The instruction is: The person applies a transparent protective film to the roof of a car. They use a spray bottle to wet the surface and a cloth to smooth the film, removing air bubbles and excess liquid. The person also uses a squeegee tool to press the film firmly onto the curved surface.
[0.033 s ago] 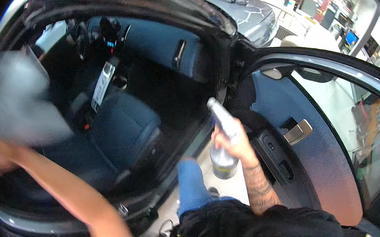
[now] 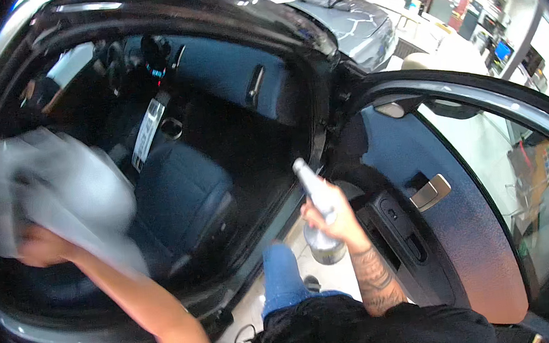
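My right hand (image 2: 335,215) is closed round the neck of a spray bottle (image 2: 327,250) with a pale spray head and a clear body, upright in the door opening. My left hand (image 2: 43,247), smeared by motion, reaches into the car and grips a large light-grey cloth (image 2: 86,186). The blurred cloth spreads over the hand and hides part of the seat back. Below and beside it is the dark blue car seat (image 2: 184,182). The open car door (image 2: 444,233), its inner panel blue and beaded with droplets, stands to the right of the bottle.
The door sill (image 2: 256,248) and dark door frame lie between me and the seat. A center console (image 2: 148,135) and steering wheel (image 2: 115,64) are farther in. Another person's arm (image 2: 48,96) shows at the far side. A grey car hood (image 2: 356,26) stands beyond.
The grey cloth and my left hand have moved right and down, and the cloth has spread wider. My right hand and bottle have shifted slightly left and down.
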The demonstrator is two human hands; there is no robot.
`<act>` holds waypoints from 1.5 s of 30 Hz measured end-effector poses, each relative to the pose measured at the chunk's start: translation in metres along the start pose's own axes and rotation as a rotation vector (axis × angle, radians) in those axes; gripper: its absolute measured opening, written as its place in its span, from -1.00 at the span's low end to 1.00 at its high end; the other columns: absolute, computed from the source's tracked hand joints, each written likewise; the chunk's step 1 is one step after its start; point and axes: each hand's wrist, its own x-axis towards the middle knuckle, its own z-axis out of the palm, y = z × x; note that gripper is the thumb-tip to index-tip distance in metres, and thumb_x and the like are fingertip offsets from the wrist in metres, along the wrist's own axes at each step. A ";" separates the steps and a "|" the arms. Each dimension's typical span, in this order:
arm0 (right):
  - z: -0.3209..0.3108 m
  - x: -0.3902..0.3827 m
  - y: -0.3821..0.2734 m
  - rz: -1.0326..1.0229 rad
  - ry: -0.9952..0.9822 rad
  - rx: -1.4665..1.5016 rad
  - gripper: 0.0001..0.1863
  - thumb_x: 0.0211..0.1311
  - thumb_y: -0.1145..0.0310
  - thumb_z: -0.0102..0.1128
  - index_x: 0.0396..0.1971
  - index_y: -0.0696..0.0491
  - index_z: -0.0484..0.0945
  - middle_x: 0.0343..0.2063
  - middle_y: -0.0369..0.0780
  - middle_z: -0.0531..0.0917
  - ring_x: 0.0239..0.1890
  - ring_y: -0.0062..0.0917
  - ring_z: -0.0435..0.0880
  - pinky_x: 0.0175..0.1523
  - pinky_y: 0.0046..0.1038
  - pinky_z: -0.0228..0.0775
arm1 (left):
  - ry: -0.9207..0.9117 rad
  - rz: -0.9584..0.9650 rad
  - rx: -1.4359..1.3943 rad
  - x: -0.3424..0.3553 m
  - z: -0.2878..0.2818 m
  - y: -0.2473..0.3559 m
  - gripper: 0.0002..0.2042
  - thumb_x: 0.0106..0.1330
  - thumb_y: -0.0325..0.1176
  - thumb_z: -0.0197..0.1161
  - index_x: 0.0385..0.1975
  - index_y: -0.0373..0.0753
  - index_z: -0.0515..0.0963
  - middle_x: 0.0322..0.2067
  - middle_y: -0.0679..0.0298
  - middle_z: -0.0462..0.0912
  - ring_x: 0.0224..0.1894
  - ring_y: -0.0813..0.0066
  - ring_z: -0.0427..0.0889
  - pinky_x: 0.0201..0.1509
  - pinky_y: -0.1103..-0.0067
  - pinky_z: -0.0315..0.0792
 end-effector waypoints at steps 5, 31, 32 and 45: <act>0.007 -0.014 0.014 0.075 -0.119 -0.453 -0.21 -0.05 0.39 0.25 0.27 0.14 0.17 -0.31 0.06 0.60 -0.35 -0.28 0.66 -0.17 -0.35 0.45 | -0.656 -0.344 -0.090 -0.312 -0.011 -0.107 -0.77 0.27 -0.45 0.12 -0.11 -0.37 0.50 -0.25 -0.04 0.61 -0.16 0.16 0.58 0.01 0.40 0.39; 0.157 0.252 -0.124 0.052 -0.383 1.136 -0.64 0.31 0.20 0.04 -0.03 0.15 0.44 -0.07 -0.09 0.57 0.03 -0.30 0.54 0.07 -0.32 0.42 | -0.664 -1.110 -1.288 -0.058 0.068 0.009 -0.48 -0.02 -0.61 0.06 0.07 -0.42 0.39 -0.16 -0.01 0.61 -0.65 0.67 0.41 -0.60 0.71 0.38; 0.169 0.254 -0.130 0.063 -0.306 1.223 -0.67 0.29 0.21 0.07 -0.07 0.12 0.44 -0.07 -0.11 0.56 0.03 -0.31 0.52 0.08 -0.29 0.39 | -0.672 -1.086 -1.311 -0.045 0.068 0.007 -0.46 -0.05 -0.61 0.07 0.08 -0.43 0.38 -0.15 -0.05 0.60 -0.65 0.65 0.41 -0.62 0.70 0.39; 0.173 0.263 -0.158 0.029 -0.266 1.463 -0.75 0.26 0.25 0.13 -0.12 0.01 0.43 -0.04 -0.22 0.54 0.10 -0.41 0.46 0.12 -0.34 0.30 | -0.532 -1.191 -1.539 -0.028 0.117 -0.015 -0.30 -0.22 -0.59 0.01 0.15 -0.36 0.30 0.09 0.08 0.43 0.07 0.16 0.49 -0.06 0.25 0.57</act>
